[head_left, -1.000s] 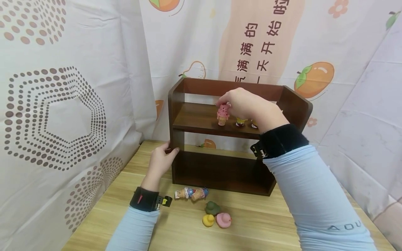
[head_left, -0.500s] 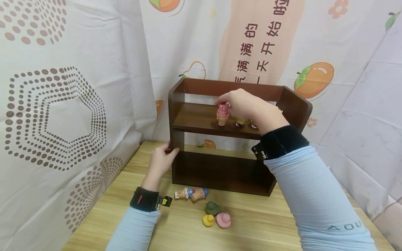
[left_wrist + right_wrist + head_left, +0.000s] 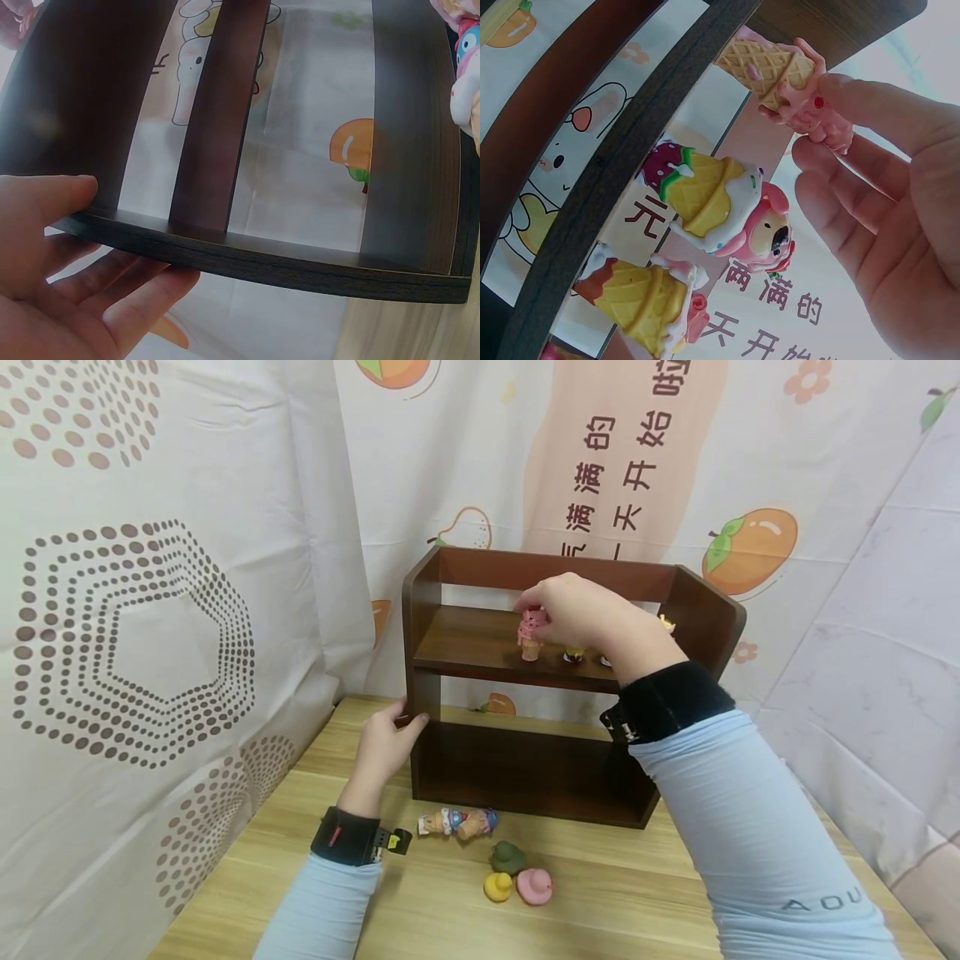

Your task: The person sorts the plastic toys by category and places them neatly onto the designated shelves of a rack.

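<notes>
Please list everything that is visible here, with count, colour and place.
Shelf: 1, dark brown, on the table.
Table: 1, pale wood, below the shelf.
Cloth: count unclear, white, printed, behind the shelf.
Pink cone: 1, pink and tan, upper shelf level.
Yellow cones: 2 clear, maybe more, yellow, white, upper level.
Lying cones: 2, tan, blue and white, on the table.
Ducks: 3, green, yellow, pink, on the table.
Sleeves: 2, light blue, lower head view.
Straps: 2, black, at sleeve ends.
Left hand: 1, bare, gripping shelf side.
Right hand: 1, bare, pinching pink cone.
</notes>
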Motion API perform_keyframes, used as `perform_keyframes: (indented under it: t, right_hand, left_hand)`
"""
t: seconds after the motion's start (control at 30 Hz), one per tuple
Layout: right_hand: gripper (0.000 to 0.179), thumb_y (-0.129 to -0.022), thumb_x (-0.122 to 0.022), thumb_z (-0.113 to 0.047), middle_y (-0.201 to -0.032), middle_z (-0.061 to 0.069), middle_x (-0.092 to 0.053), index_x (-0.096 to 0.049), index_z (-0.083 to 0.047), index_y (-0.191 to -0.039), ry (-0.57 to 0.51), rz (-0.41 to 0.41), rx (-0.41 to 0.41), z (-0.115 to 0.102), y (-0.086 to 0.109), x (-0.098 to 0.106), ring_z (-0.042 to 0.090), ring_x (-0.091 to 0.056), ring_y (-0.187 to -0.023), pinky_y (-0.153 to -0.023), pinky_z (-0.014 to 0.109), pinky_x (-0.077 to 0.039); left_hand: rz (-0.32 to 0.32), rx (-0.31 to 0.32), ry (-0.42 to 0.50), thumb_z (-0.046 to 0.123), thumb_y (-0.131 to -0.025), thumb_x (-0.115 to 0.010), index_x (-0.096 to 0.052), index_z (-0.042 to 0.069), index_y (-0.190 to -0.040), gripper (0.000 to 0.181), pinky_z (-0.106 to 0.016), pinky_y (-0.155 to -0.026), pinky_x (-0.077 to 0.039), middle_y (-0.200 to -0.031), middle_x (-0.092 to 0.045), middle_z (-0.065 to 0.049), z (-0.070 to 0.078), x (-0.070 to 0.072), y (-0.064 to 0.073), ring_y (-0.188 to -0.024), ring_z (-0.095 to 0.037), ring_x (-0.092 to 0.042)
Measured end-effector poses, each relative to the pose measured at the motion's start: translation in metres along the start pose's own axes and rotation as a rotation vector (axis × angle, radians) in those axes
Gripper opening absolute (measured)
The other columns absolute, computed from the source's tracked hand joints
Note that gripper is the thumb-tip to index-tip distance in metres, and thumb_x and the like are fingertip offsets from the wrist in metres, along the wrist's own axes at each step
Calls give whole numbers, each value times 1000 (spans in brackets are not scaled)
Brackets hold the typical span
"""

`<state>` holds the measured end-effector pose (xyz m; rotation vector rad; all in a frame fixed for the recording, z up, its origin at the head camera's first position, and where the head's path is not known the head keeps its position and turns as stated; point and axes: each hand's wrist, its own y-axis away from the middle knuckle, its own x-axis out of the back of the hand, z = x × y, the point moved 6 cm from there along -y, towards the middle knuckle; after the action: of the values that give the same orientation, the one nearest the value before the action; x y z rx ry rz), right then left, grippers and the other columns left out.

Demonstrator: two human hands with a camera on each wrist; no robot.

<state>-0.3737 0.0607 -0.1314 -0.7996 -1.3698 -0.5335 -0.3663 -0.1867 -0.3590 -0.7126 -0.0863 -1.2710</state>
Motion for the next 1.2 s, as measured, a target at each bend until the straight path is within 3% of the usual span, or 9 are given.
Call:
perform_keyframes:
  t: [0.23, 0.5, 0.8, 1.2]
  right_hand:
    - [36, -96, -61, -4, -113, 11, -66, -67, -6, -131, 8, -19, -24, 2, 0, 0, 27, -55, -96, -82, 39, -43]
    - [39, -100, -54, -4, -129, 11, -65, -64, -9, -138, 58, -72, -85, 4, 2, 1, 28, -57, -110, -96, 47, -47]
    - [43, -101, -50, -1, -139, 14, -60, -61, -9, -141, 106, -91, -114, 5, 5, 1, 32, -52, -131, -110, 53, -39]
    - [42, -100, -53, 0, -137, 15, -61, -61, -8, -140, 102, -82, -108, 5, 5, 0, 33, -53, -130, -111, 52, -39]
  left_hand:
    - [2, 7, -6, 27, -96, -70, -66, 6, -135, 44, -46, -90, -56, -124, -70, -18, 0, 0, 0, -111, -32, -68]
    - [1, 9, -6, 27, -96, -71, -65, 5, -136, 46, -47, -91, -56, -125, -69, -19, -1, -1, 0, -112, -33, -67]
    - [-1, 9, -11, 29, -96, -70, -66, 5, -135, 46, -47, -92, -55, -124, -69, -20, -1, -1, 0, -112, -32, -67]
    - [0, 3, 5, 27, -96, -70, -67, 6, -134, 43, -46, -90, -57, -123, -69, -20, 0, 0, 0, -110, -32, -68]
